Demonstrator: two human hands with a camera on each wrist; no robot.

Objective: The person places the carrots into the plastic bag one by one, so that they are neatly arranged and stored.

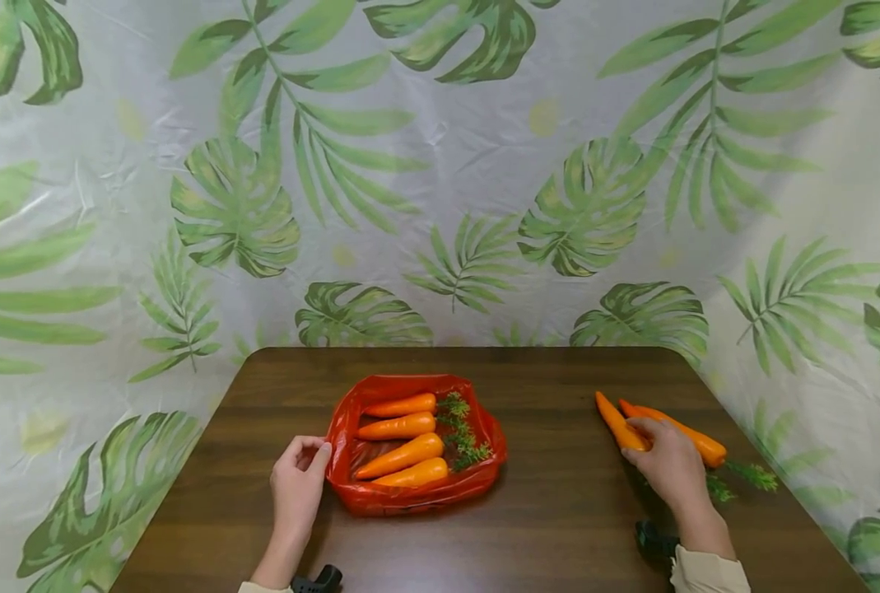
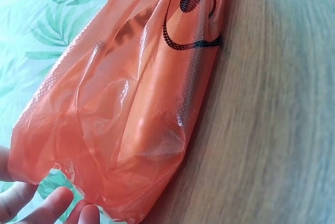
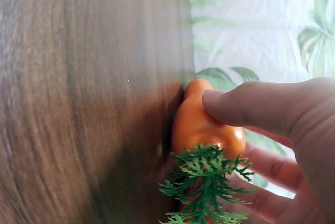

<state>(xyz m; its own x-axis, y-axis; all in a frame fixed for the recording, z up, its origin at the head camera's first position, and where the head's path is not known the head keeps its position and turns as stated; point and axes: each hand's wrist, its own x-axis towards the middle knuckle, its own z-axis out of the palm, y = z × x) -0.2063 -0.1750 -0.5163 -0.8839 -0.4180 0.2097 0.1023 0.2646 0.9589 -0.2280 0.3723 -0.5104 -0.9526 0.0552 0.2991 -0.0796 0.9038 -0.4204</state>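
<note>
Head: 4 carrots [image 1: 404, 453] in red bag [image 1: 425, 501]
L hand [image 1: 296, 484]: pinching bag's edge
R hand [image 1: 669, 463]: curled round 5th carrot [image 1: 616, 417] (6th [image 1: 697, 441] alongside)

brown table [image 1: 551, 543]: red bag [image 1: 417, 499] left, rightmost carrot [image 1: 700, 443] near edge

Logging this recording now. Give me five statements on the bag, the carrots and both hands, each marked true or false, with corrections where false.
1. Four carrots lie inside the red bag. True.
2. The left hand grips a carrot. False: it pinches the red bag's edge.
3. The right hand is on the red bag. False: it grips an unbagged carrot.
4. A second unbagged carrot lies beside the one in the right hand. True.
5. In the head view, the bagged carrots' green tops point left. False: they point right.
</note>
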